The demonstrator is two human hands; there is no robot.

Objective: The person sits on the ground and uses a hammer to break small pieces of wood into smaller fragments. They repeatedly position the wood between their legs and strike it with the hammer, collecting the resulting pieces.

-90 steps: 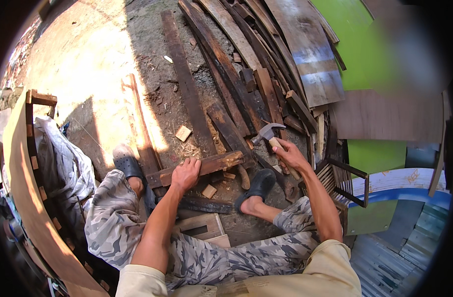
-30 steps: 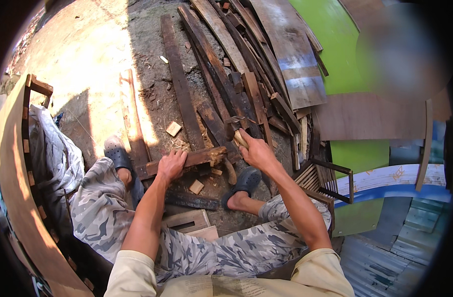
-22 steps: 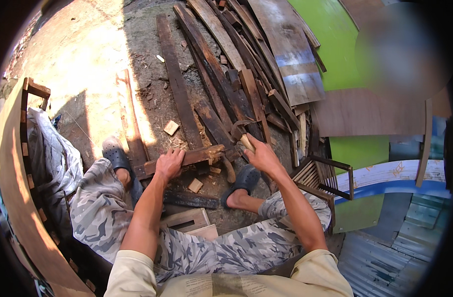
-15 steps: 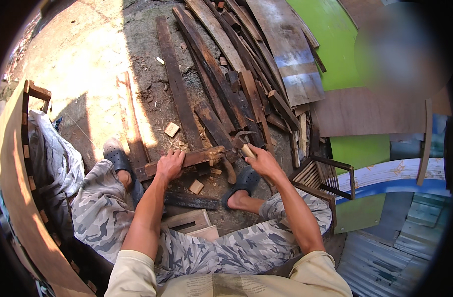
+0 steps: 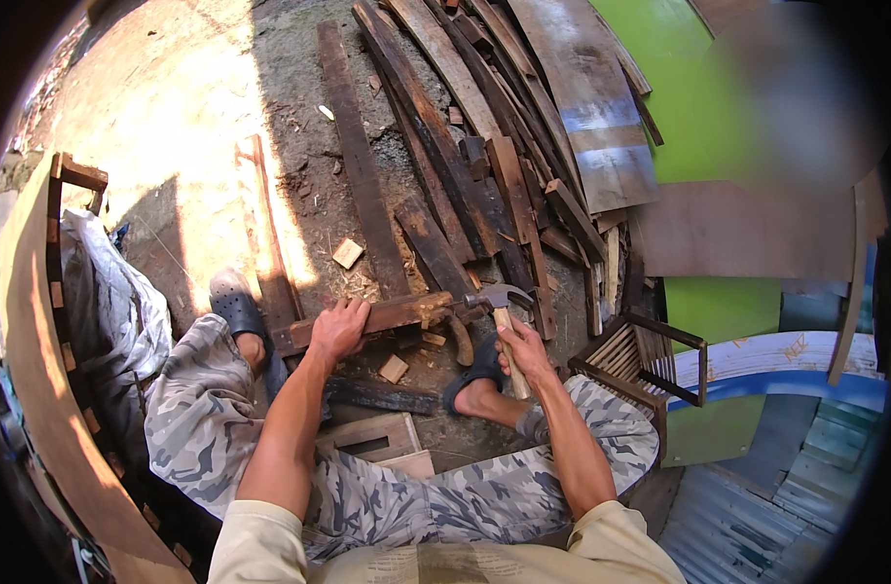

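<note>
Short wooden beam (image 5: 399,313), held low over the ground between the feet of the seated person: its length is set crosswise, with the right end slightly farther from the body than the left. The right end is seen to be rough and paler than the dark brown sides. The left hand (image 5: 340,329) is closed over the beam from above, left of its middle, and the wood is gripped beneath the fingers. By the right hand (image 5: 523,350), a claw hammer (image 5: 502,298) is gripped around its pale wooden handle. The hammer's grey metal head is positioned just beyond the beam's right end; whether the two are in contact cannot be told. A curved brown wooden piece (image 5: 461,339) is seen just below that end, near the dark clog (image 5: 476,362) worn on the right foot. Two small pale wood blocks are shown on the ground: one block (image 5: 348,253) beyond the beam, the other (image 5: 394,368) on the near side. Nearer the body, a dark timber (image 5: 382,395) is laid crosswise, and below it a pale wooden piece with a dark slot (image 5: 397,428) is partly covered by the trousers. Long planks (image 5: 440,170) are heaped beyond the hammer, and a slatted wooden frame (image 5: 650,352) is placed to the right of the right hand.
</note>
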